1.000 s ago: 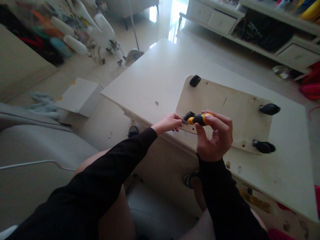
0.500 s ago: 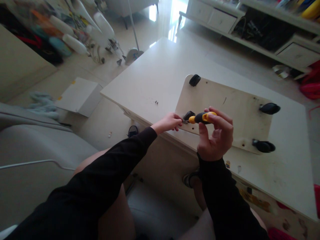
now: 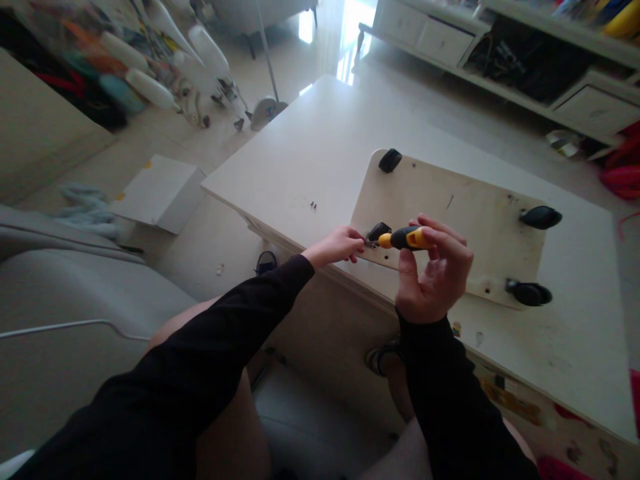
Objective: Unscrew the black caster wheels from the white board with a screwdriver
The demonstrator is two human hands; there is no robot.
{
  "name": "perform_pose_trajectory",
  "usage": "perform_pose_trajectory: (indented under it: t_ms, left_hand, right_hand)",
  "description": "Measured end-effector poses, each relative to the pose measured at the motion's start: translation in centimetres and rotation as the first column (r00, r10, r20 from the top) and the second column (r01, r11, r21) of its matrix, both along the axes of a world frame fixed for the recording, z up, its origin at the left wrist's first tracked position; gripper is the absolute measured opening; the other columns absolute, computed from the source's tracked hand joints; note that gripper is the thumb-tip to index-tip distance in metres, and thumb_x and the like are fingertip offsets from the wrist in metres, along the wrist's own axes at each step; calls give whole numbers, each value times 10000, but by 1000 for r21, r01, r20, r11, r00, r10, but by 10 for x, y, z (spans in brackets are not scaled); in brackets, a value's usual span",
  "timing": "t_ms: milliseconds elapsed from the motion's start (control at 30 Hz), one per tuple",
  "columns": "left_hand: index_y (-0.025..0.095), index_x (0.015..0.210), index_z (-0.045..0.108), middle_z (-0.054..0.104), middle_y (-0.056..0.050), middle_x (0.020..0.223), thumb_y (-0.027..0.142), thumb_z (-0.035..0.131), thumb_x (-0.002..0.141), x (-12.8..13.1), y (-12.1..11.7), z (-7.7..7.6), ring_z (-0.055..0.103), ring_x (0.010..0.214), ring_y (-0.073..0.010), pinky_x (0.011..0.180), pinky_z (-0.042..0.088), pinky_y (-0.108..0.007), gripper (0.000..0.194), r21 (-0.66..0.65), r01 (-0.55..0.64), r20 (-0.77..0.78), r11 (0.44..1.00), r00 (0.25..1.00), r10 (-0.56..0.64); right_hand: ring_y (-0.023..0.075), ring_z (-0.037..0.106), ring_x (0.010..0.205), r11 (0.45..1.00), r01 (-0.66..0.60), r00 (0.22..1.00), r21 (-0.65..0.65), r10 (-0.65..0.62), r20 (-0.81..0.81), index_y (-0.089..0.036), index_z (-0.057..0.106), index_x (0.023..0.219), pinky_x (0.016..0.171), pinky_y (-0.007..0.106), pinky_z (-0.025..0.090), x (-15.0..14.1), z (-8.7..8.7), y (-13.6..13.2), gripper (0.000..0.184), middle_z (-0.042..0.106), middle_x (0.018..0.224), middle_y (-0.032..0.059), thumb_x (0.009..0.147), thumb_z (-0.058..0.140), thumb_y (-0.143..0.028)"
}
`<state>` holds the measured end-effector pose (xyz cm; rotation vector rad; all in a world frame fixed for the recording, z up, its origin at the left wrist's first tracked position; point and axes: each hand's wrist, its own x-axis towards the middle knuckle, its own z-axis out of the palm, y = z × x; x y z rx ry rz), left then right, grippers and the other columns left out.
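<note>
My right hand (image 3: pixel 436 272) is closed on the yellow and black handle of a screwdriver (image 3: pixel 405 238), whose shaft points left. By the shaft's end is my left hand (image 3: pixel 341 245), fingers pinched together; whatever sits between the fingertips is too small to make out. Close to both is a black caster wheel (image 3: pixel 379 231) at the near left corner of a pale board (image 3: pixel 430 200). Other black casters stand at its far left (image 3: pixel 390 160), far right (image 3: pixel 541 217) and near right (image 3: pixel 530 292) corners. A few small screws (image 3: pixel 313 205) lie left of the board.
The board rests on a white table (image 3: pixel 280 153) with its near edge in front of my knees. A white box (image 3: pixel 157 190) is on the floor at left, near a grey sofa (image 3: pixel 85 293). Beyond the table stands a white cabinet (image 3: pixel 445 40).
The fingers of my right hand have shifted slightly on the screwdriver handle. My left hand stays in the same place beside the caster.
</note>
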<state>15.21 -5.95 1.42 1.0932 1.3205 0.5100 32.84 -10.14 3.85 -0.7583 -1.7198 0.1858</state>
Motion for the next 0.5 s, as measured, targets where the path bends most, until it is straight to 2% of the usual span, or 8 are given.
perform_pose_trajectory:
  t_ms: [500]
  left_hand:
    - [84,1017,764,735,-47,788,77,617,940,-2,0,-6,669,593,-119,578,459,-244,166,33,7,2,999,1000,-7]
  right_hand:
    - [295,702,1278,1000,18,999,-13,-18,29,-283,564,1357,996,554,666,0,0,-2,467,678,1351,103,910,642,-169]
